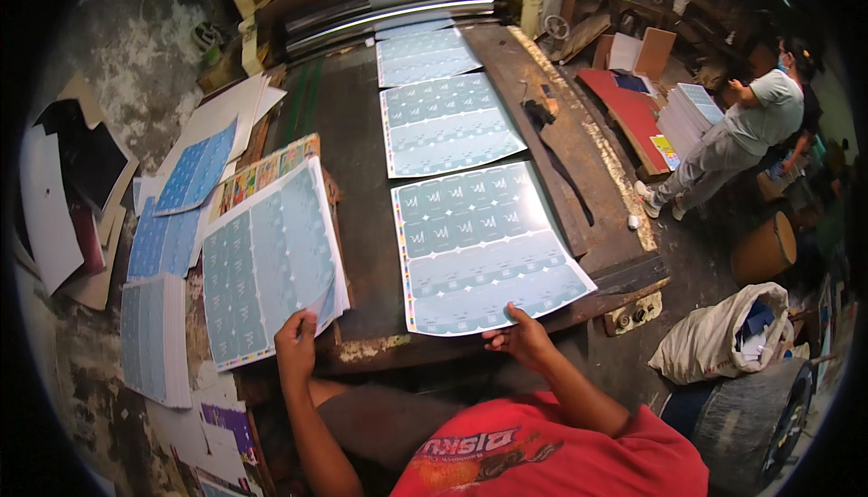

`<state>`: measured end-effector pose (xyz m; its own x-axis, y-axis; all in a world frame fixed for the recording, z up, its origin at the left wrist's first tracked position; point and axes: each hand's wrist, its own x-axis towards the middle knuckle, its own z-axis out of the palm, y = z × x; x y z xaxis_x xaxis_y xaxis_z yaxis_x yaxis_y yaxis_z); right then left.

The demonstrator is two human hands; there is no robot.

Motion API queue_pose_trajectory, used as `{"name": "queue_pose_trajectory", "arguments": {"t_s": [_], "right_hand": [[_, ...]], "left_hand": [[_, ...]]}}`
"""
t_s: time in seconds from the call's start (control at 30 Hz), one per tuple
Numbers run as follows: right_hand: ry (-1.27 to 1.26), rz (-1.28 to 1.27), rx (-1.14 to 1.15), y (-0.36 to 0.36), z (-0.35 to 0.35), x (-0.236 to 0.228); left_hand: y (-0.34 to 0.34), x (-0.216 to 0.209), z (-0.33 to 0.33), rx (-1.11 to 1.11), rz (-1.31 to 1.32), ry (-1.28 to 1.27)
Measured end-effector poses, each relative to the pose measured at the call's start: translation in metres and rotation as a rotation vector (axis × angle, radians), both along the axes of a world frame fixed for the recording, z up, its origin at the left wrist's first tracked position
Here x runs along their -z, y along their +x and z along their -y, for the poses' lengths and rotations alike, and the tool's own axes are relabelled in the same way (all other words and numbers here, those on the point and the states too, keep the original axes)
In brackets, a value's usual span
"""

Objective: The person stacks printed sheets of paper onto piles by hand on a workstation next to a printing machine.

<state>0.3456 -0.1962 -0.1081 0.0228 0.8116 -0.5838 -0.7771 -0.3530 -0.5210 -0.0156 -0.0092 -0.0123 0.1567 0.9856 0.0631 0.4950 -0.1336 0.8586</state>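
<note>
A stack of printed teal sheets (271, 262) lies to the left of the machine's dark bed (362, 226). At its near right corner my left hand (296, 341) pinches the lifted corner of the top sheet. My right hand (524, 339) grips the near edge of a printed sheet (475, 248) on the bed, thumb on top and fingers underneath. That sheet's near right corner reaches past the bed's front edge. Beyond it, more printed sheets (443, 122) lie in a row running toward the shiny metal rollers (389, 18) at the far end.
Blue printed sheets (194, 171) and another teal stack (154, 339) lie at the left. A dark strap (570, 180) rests along the bed's right side. At the far right, a person (759, 113) stands beside a paper stack (687, 122). A white sack (723, 334) sits nearer.
</note>
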Motion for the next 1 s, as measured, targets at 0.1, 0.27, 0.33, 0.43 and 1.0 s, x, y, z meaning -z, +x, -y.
{"name": "queue_pose_trajectory", "arguments": {"t_s": [0.1, 0.27, 0.33, 0.43, 1.0], "right_hand": [[0.008, -0.018, 0.052, 0.003, -0.015, 0.003], [0.053, 0.08, 0.118, -0.006, -0.048, 0.019], [0.028, 0.144, 0.181, -0.008, -0.049, 0.014], [0.035, 0.139, 0.246, -0.017, -0.048, 0.008], [0.039, 0.039, 0.001, -0.026, 0.003, 0.002]], "left_hand": [[0.001, 0.006, 0.0, -0.045, 0.004, -0.029], [-0.037, 0.056, -0.024, -0.288, 0.939, -0.135], [-0.011, 0.025, -0.016, -0.356, 1.149, -0.128], [0.02, 0.002, 0.011, -0.384, 0.484, 0.11], [0.043, -0.001, 0.035, -0.061, -0.223, 0.484]]}}
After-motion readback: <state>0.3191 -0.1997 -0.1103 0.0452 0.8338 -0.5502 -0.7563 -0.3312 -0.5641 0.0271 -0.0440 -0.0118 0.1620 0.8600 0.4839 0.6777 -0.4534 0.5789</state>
